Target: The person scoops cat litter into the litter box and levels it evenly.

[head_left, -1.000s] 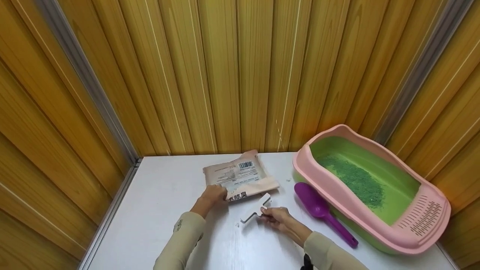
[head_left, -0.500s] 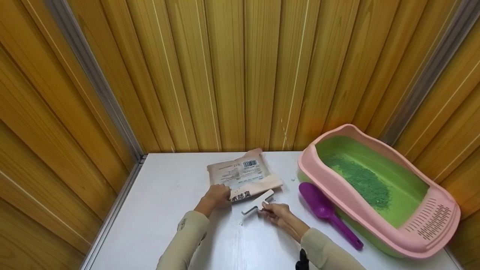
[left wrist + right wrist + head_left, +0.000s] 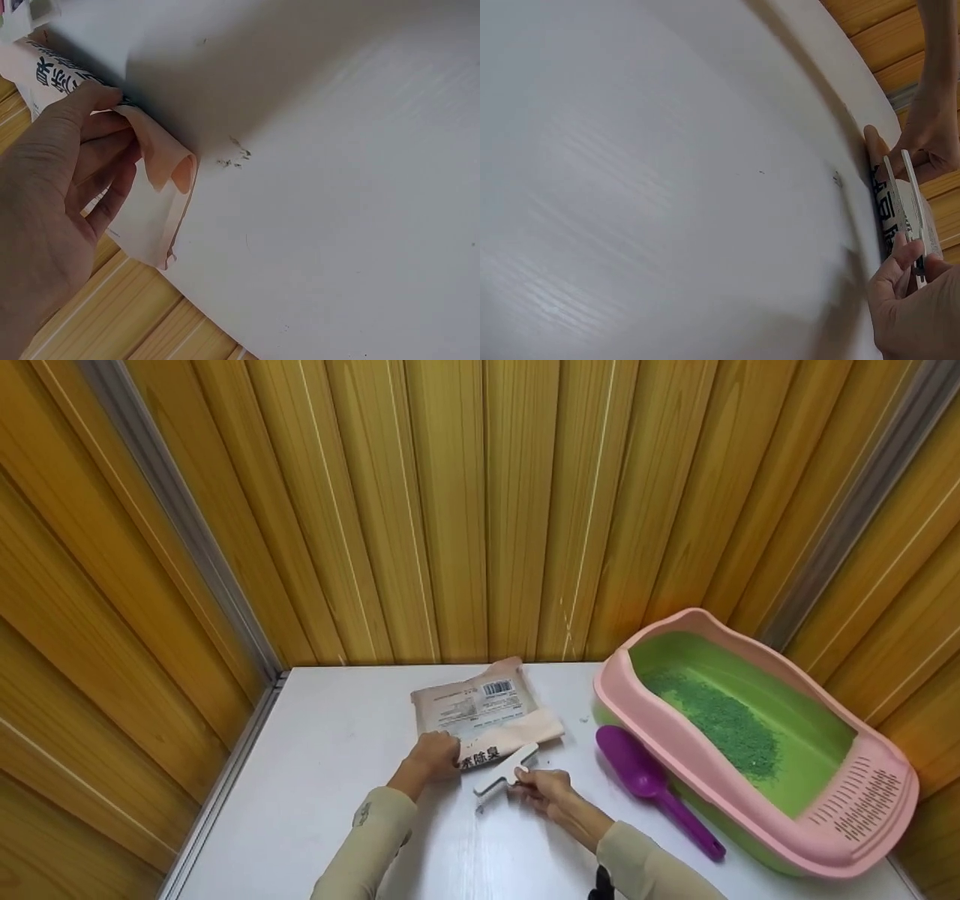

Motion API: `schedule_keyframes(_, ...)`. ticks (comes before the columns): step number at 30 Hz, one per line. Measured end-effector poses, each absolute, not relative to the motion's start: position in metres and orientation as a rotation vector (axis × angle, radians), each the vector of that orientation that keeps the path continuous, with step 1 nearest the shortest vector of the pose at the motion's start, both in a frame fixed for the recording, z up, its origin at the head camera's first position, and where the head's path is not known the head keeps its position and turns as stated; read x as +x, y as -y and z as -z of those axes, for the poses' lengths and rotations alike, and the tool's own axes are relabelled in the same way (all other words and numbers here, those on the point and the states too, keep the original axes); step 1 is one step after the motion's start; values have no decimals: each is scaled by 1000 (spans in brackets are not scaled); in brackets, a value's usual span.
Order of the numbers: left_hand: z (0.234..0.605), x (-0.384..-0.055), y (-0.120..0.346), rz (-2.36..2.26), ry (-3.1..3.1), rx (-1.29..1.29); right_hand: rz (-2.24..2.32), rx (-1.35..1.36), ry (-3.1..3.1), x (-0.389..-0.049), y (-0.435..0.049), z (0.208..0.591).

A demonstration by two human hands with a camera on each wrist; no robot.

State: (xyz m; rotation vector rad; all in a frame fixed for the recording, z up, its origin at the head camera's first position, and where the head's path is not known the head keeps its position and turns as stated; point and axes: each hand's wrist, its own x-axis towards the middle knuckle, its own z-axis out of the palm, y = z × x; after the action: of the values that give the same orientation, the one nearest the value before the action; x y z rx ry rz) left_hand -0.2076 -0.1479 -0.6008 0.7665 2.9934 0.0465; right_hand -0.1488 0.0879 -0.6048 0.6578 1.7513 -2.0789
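Note:
A tan-pink printed bag (image 3: 487,701) lies on the white table, with its near edge folded over. My left hand (image 3: 435,754) grips the left end of that fold; in the left wrist view the thumb lies over the rolled edge (image 3: 161,154) and the fingers are curled beneath. Just in front of the bag, my right hand (image 3: 551,791) holds a white bag clip (image 3: 510,769) between thumb and fingers. Its two long bars stand apart in a narrow V in the right wrist view, near the fold. Whether the clip touches the bag is unclear.
At the right stands a pink-rimmed green litter box (image 3: 645,701) with green granules (image 3: 724,724) inside. A purple scoop (image 3: 641,780) lies along its near side. Small crumbs (image 3: 236,154) dot the white table (image 3: 337,735). Wood-look panel walls (image 3: 450,510) close in the back and sides.
The clip has moved up close to the folded edge and tilted, so its flat side now faces the camera. My left hand keeps its grip on the bag.

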Motion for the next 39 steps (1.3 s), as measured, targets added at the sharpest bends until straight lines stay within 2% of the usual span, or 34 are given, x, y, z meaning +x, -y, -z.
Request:
schedule_keyframes(15, 603, -207, 142, 108, -2974, 695, 2184, 823, -1666, -178, -74, 602)
schedule_keyframes(27, 602, -208, 137, 98, -2947, 661, 2223, 970, -1688, -183, -63, 605)
schedule_keyframes(39, 605, -209, 140, 107, -2995, 773, 2262, 1093, -1675, -187, -53, 613)
